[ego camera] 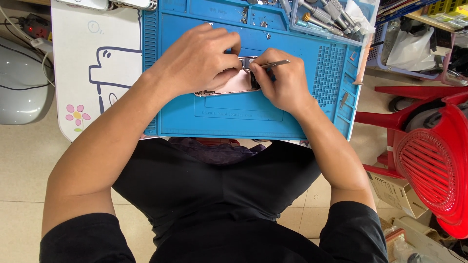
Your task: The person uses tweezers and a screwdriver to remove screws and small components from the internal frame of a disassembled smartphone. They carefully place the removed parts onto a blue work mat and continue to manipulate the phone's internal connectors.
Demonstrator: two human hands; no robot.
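Note:
A pink-backed phone body (234,84) lies open on a blue work mat (243,117). My left hand (197,61) covers most of it and presses it down, fingers curled over its upper edge. My right hand (282,80) pinches thin metal tweezers (273,64) whose tip sits at the phone's right end. The inside of the phone is largely hidden under both hands.
Several small screws lie in the mat's top compartments (253,17). A clear tray of screwdrivers (326,17) stands at the back right. A white tabletop with a cartoon drawing (97,63) lies left of the mat. A red plastic stool (429,141) stands at the right.

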